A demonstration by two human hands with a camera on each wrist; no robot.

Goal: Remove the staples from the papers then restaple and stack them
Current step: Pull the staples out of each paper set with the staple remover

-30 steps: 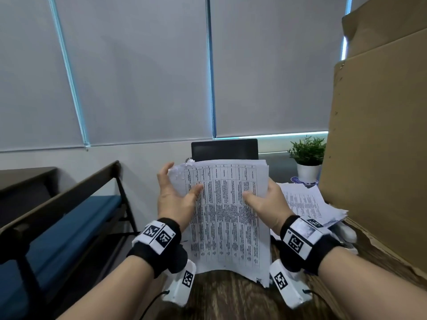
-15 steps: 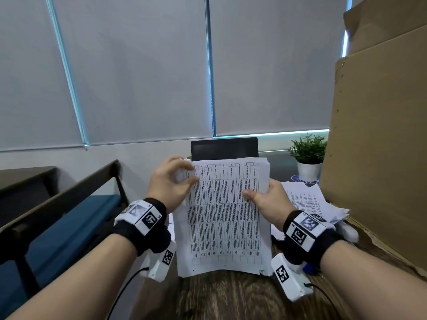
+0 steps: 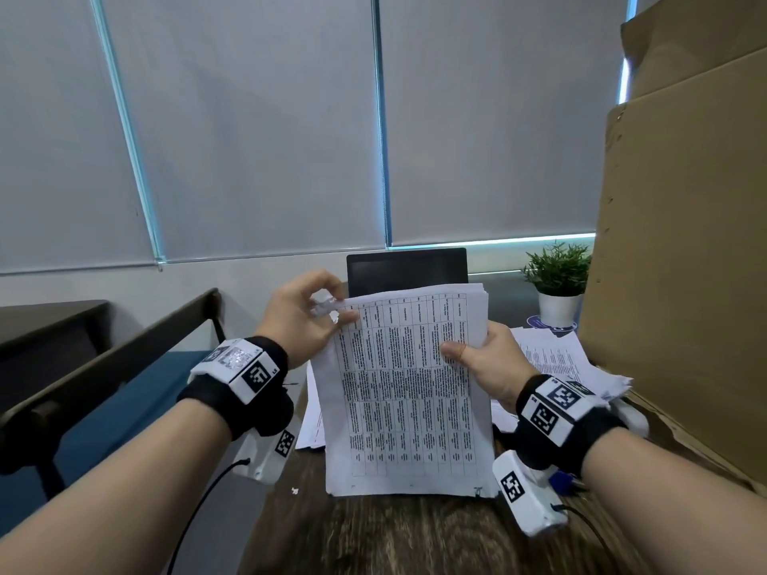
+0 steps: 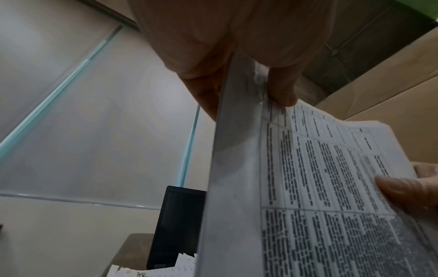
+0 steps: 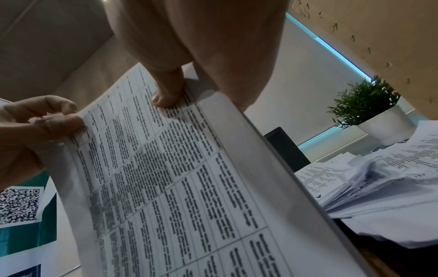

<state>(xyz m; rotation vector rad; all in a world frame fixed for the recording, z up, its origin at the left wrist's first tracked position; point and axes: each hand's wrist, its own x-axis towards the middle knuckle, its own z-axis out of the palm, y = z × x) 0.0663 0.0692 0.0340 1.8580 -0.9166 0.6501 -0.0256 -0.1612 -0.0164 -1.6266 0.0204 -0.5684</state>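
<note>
Head view: both hands' fingers grip the upright paper bundle (image 3: 409,392), left hand (image 3: 301,321) seemingly pinching its corner.

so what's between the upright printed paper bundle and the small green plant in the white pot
In the head view, the right hand gripping the bundle, then loose printed sheets before the plant.

My left hand (image 3: 296,321) slid up to the stack's (image 3: 409,392) top-left corner and now pinches it; the stack sits straighter in frame.

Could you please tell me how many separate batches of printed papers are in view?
3: held sheaf upright between both hands; messy pile right of it; loose sheets behind its left edge. More may be hidden.
</note>
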